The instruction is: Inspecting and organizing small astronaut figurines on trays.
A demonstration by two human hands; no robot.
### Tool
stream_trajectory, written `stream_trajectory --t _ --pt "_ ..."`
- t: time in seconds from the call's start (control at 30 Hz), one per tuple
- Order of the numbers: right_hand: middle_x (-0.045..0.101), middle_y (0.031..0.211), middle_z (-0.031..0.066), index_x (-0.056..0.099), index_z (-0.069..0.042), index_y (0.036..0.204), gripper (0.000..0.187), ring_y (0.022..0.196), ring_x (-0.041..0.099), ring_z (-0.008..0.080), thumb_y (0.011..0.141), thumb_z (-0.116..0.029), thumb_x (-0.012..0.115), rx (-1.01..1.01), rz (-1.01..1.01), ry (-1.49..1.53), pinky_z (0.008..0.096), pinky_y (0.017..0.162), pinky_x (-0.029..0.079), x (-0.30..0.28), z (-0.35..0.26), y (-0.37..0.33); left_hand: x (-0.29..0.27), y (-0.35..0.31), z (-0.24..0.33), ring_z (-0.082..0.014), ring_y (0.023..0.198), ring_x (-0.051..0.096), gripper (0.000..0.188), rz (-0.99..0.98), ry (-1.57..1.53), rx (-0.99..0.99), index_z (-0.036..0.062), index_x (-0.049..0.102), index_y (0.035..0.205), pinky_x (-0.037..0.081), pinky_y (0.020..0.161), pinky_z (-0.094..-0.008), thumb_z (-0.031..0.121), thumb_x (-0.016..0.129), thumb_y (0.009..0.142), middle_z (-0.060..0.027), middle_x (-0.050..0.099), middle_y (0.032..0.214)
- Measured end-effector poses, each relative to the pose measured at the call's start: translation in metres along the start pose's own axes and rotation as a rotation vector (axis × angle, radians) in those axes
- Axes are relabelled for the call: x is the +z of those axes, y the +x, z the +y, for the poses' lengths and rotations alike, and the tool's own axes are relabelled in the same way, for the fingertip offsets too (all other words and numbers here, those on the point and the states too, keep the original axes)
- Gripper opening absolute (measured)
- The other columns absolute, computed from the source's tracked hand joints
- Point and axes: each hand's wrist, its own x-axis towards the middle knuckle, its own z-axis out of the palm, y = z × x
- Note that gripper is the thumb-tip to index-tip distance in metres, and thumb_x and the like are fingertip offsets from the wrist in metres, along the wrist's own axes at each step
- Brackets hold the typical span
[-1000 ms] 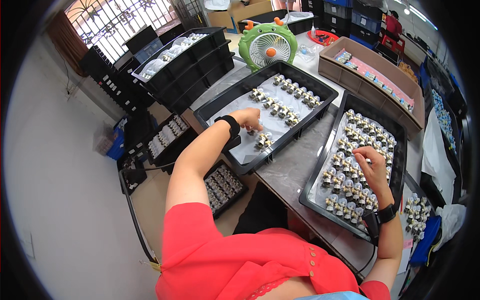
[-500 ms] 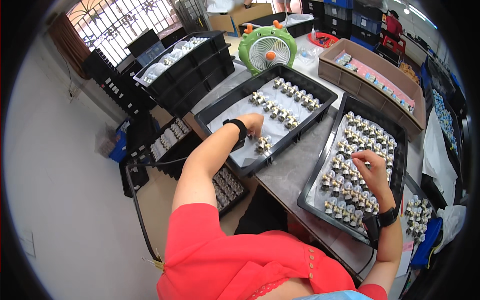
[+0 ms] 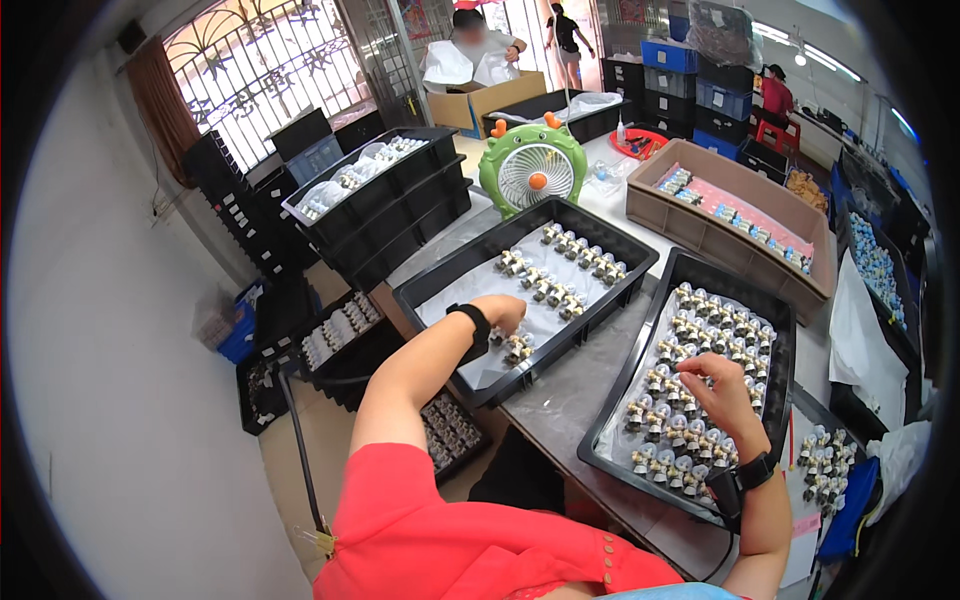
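Observation:
Over the left black tray (image 3: 425, 292), my left hand (image 3: 502, 312) is closed, its fingers bent down toward the paper lining. Anything in its grip is hidden behind the knuckles. Just below the fingers stand a few small gold-and-black pieces with clear domes (image 3: 519, 348); more stand in short rows farther back. My right hand (image 3: 722, 392) hovers above the right black tray (image 3: 612, 440), which is filled with rows of the same domed pieces (image 3: 688, 432). Its thumb and fingers are drawn together in a loose pinch, and whatever they hold is too small to make out.
A green animal-shaped fan (image 3: 532, 168) stands behind the left tray. Beyond the right tray is a brown crate (image 3: 735, 225) of blue-and-white pieces. Stacked black crates (image 3: 385, 210) rise at the left. Loose domed pieces (image 3: 828, 465) lie at the right. People are at the back.
The view has tilted upward, so trays and hands appear lower and people at the back show. Both hands stay over the same trays, with little change in their grip.

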Motion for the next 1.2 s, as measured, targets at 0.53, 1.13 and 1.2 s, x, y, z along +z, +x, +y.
stream_trajectory --t 0.53,1.13,1.2 --pt "0.067 0.084 0.0126 0.067 -0.002 0.094 0.019 0.077 0.065 0.0237 0.08 -0.014 0.068 0.089 -0.184 0.003 0.033 0.072 0.05 0.004 0.017 -0.004 0.006 -0.001 -0.002 -0.0213 0.078 0.065 0.076 0.006 -0.125 0.119 0.0064 0.05 0.128 0.054 0.062 -0.0333 0.025 0.082 0.062 -0.0145 0.065 0.097" --pt "0.067 0.084 0.0133 0.067 -0.004 0.095 0.02 0.078 0.065 0.0253 0.081 -0.018 0.065 0.211 -0.229 -0.162 0.0343 0.072 0.05 0.005 0.046 -0.004 -0.018 -0.081 0.179 -0.0088 0.09 0.058 0.036 -0.158 -1.255 1.015 0.0059 0.056 0.118 0.045 0.075 -0.0221 0.02 0.066 0.086 -0.0024 0.061 0.102" --pt "0.067 0.083 0.0134 0.065 -0.002 0.097 0.022 0.077 0.065 0.0237 0.081 -0.016 0.066 0.207 -0.217 -0.112 0.0338 0.07 0.05 0.004 0.053 -0.006 -0.004 -0.075 0.193 -0.0089 0.093 0.057 0.041 -0.21 -1.266 0.919 0.0063 0.053 0.121 0.043 0.077 -0.0229 0.022 0.066 0.086 -0.003 0.06 0.105"
